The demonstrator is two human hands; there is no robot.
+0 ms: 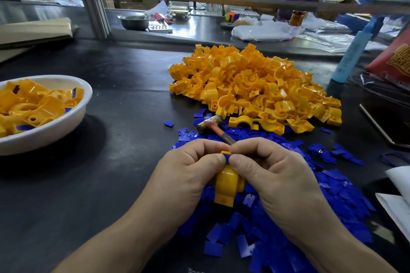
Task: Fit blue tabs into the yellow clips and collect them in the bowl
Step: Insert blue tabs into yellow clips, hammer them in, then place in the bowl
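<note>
Clip [227,184] between left hand [190,169], right hand [274,172]

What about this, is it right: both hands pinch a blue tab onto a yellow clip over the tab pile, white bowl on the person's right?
No: the head view shows the white bowl on the person's left. Left hand and right hand do pinch a blue tab onto a yellow clip over the tab pile.

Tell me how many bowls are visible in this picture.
2. A white bowl with yellow clips stands on the dark table at the left; a metal bowl stands on the far bench. More may be hidden behind clutter.
</note>
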